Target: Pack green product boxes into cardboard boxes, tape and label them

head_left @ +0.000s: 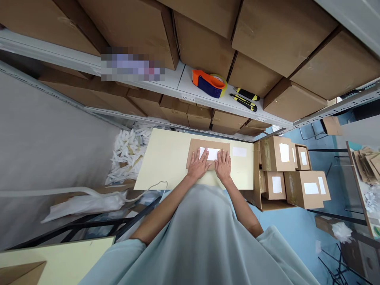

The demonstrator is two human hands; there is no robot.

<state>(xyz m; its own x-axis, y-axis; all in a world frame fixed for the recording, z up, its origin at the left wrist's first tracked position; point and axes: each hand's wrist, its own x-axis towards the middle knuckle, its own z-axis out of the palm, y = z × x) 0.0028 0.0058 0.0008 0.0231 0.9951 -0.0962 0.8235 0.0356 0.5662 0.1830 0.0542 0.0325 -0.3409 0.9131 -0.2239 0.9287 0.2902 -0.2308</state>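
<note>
Near the centre of the frame, the left hand (198,165) and right hand (223,164) press flat, fingers spread, on a white label (209,153) atop a cardboard piece (192,149) on the counter (166,158), probably to smooth and steady it.

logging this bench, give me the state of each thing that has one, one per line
left hand: flat, fingers spread, on white label
right hand: flat on cardboard piece, beside label's right end
white label: lying flat on cardboard piece
cardboard piece: lying flat on table
second label: flat on table, right of cardboard
tape dispenser: on shelf, loaded with yellowish tape
utility knives: two, lying on shelf
</note>
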